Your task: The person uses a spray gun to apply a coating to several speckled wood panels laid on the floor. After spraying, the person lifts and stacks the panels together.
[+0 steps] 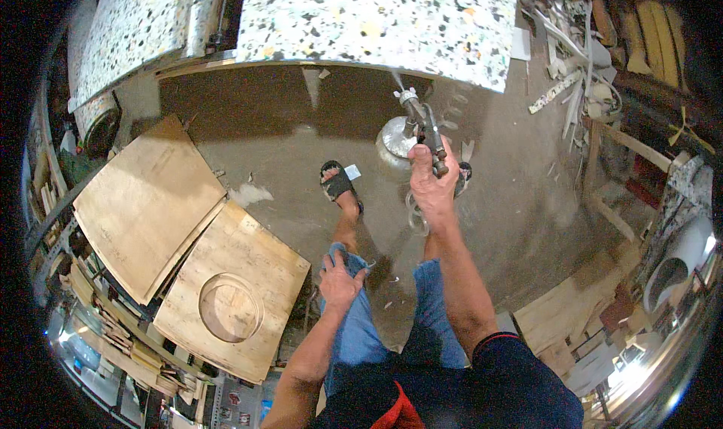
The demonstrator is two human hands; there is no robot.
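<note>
My right hand grips a spray gun, its fingers wrapped round the handle. Under the gun hangs a round silver cup. The nozzle points away from me at the near edge of a speckled foam sheet, and a thin pale mist shows between the two. On my left knee, over the blue jeans, my left hand lies flat with its fingers spread and nothing in it. A coiled hose shows beyond the cup, partly hidden.
Plywood panels lie to the left, one with a round cut-out. Another speckled foam piece is at the far left. Foam offcuts heap up at the far right. A large pale tube stands at right.
</note>
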